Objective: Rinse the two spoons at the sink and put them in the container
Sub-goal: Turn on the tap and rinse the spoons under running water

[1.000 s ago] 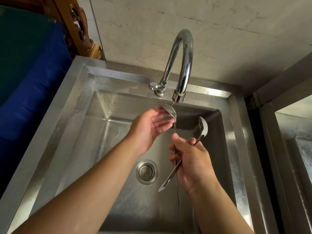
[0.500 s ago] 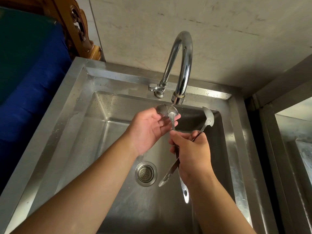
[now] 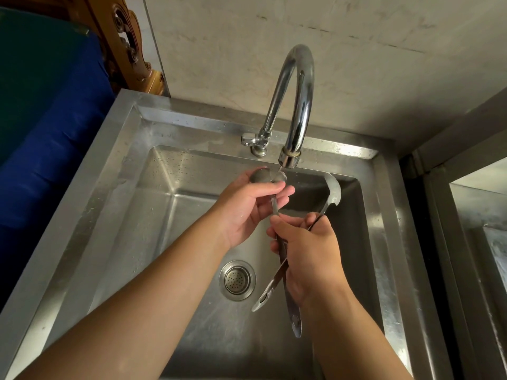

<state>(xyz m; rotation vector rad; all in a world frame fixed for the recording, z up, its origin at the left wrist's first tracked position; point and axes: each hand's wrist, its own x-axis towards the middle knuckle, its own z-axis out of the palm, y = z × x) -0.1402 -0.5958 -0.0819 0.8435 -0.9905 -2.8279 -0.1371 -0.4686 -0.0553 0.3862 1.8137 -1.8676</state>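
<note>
Two steel spoons are held over the steel sink (image 3: 129,204). My right hand (image 3: 310,253) grips both handles, which cross below it. The first spoon (image 3: 263,175) has its bowl right under the tap spout (image 3: 289,157), where a thin stream of water lands on it. My left hand (image 3: 247,207) cups that bowl, fingers and thumb touching it. The second spoon (image 3: 333,192) points up and to the right, its bowl clear of the water. No container is in view.
The drain strainer (image 3: 237,280) sits in the basin floor below my hands. The tap lever (image 3: 248,139) is at the back rim. A second steel basin (image 3: 485,242) lies at the right. A blue surface (image 3: 49,138) and carved wood (image 3: 129,48) stand at the left.
The first spoon's bowl has risen closer to the spout and my left hand has closed around it. My right hand shifted slightly upward, and the spoon handles swung.
</note>
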